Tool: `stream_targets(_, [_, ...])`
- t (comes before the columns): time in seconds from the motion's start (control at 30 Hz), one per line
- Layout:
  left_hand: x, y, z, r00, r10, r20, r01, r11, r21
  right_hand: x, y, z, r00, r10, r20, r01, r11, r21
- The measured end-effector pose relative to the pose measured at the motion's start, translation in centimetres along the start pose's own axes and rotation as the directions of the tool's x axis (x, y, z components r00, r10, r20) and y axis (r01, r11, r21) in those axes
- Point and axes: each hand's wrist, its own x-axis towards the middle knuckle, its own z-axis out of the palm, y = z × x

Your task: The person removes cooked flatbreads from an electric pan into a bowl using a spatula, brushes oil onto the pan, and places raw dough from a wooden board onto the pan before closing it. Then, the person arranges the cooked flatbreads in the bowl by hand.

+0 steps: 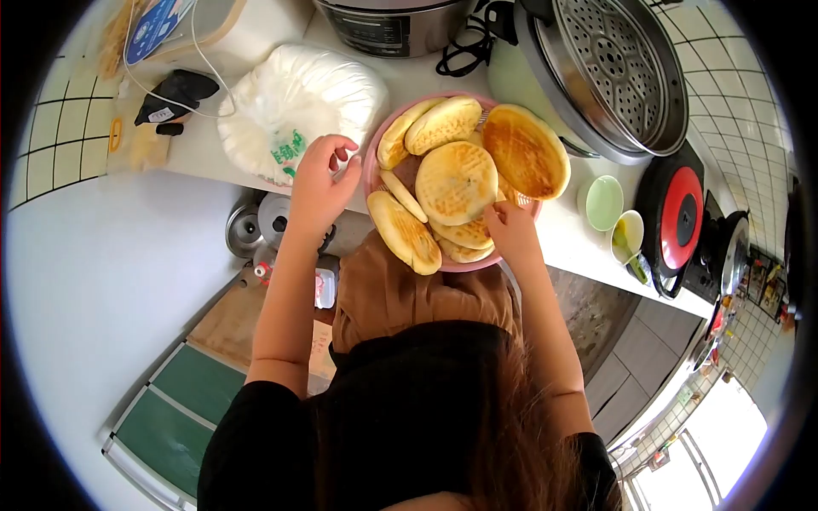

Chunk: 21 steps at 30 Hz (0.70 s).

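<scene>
A pink basket [371, 181] on the counter's front edge holds several round, golden-brown flatbreads. One flatbread [456, 183] lies on top in the middle, while a darker browned flatbread [526, 152] leans at the right rim. My right hand [514, 232] is at the basket's right side, its fingers pinched at the edge of the middle flatbread; the fingertips are partly hidden. To the left of the basket, my left hand [325, 185] hovers with nothing in it, fingers loosely curled and thumb apart. Just beyond it sits a clear plastic bag of white powder [298, 102] with green print.
At the back stand an electric cooker [388, 30] and a large pot with a steamer rack [609, 51]. Right of the basket are a green bowl [601, 203], a cup with yellow contents [627, 234] and a red-lidded griddle [682, 211]. Below left is a green-panelled cabinet [170, 434].
</scene>
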Motion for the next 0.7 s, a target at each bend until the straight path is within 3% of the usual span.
stream_targets(0.13, [-1.2, 0.4, -0.2, 1.000, -0.022, 0.021, 0.023, 0.999, -0.025, -0.2, -1.5, 0.5, 0.997, -0.081, -0.020, 0.083, 0.933, 0.350])
stream_targets(0.23, [-1.3, 1.2, -0.1, 0.999, -0.006, 0.043, 0.007, 0.999, -0.040, -1.2, -5.4, -0.9, 0.943, -0.231, 0.239, 0.000, 0.720, 0.694])
stream_targets(0.33, [-0.6, 2.6, 0.3, 0.994, 0.062, 0.091, -0.061, 0.998, -0.011, -0.2, -4.6, -0.3, 0.925, -0.319, 0.205, 0.168, 0.828, 0.535])
stream_targets(0.53, [0.9, 6.8, 2.5, 0.924, 0.217, 0.314, -0.280, 0.945, 0.168, -1.0, -6.0, -0.1, 0.912, -0.353, 0.209, 0.238, 0.871, 0.429])
stream_targets(0.63, [1.4, 6.2, 3.8, 0.915, 0.277, 0.294, -0.363, 0.884, 0.295, -0.8, -6.1, -0.1, 0.922, -0.372, 0.111, 0.308, 0.874, 0.376])
stream_targets(0.7, [1.8, 5.0, 4.4, 0.932, 0.297, 0.208, -0.356, 0.858, 0.370, -0.1, -4.0, -0.1, 0.974, -0.227, -0.009, 0.222, 0.939, 0.261])
